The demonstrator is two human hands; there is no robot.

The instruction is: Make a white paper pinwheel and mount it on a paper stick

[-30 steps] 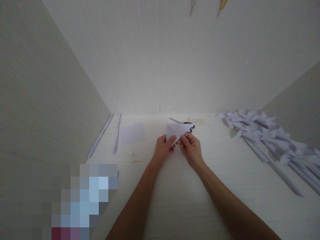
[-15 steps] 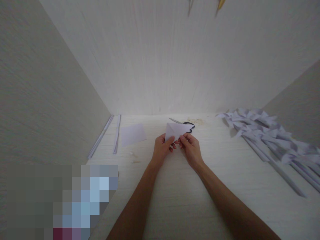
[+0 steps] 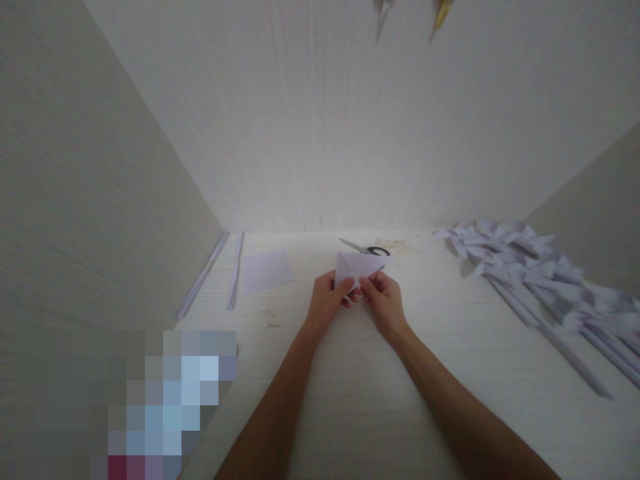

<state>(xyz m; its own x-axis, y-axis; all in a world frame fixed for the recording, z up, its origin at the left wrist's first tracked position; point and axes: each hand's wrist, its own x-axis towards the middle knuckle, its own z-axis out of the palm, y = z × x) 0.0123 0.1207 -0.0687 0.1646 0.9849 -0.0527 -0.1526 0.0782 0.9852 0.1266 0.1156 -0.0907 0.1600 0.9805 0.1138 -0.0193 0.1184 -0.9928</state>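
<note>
1. Head view: the left hand (image 3: 327,303) and right hand (image 3: 384,301) each pinch the lower corner of a folded paper triangle (image 3: 356,267), raised just above the desk (image 3: 350,400).
2. Uneven pressure in either grip could skew the crease.
3. Scissors (image 3: 367,249) lie just beyond the grip; the paper could snag them.
</note>
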